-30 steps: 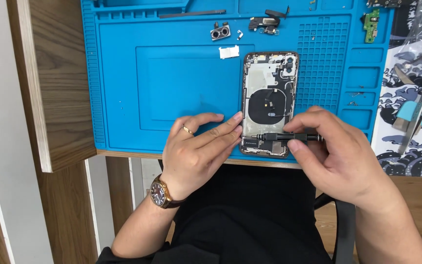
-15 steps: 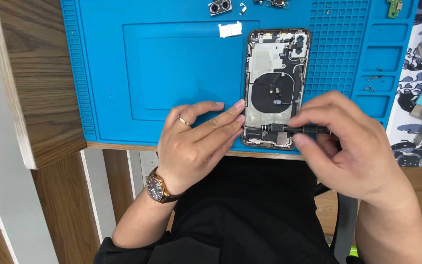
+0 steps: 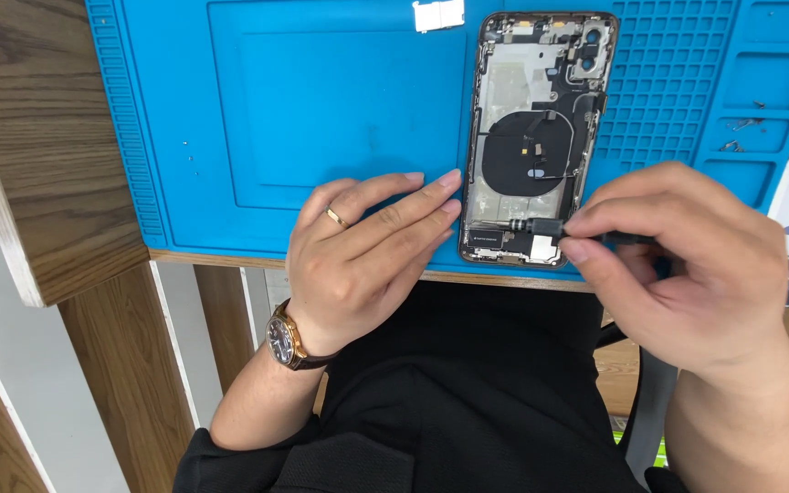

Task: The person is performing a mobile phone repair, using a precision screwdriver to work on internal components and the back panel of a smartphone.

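On the blue silicone repair mat (image 3: 321, 119) covering the wooden tabletop (image 3: 38, 137), seen from the head camera, an opened grey smartphone housing (image 3: 536, 137) lies flat near the mat's front edge, its round black coil and small inner parts bare. The left hand (image 3: 367, 256) rests beside it, fingers (image 3: 413, 205) stretched narrow and flat, their tips touching the housing's lower left side and gripping nothing. The right hand (image 3: 687, 256) pinches a slim black tool (image 3: 545, 225), whose tip meets the housing's lower end. That housing looks light, stiff and fragile inside; its metal rim seems the safest place to hold. A small white piece (image 3: 438, 14) lies above.
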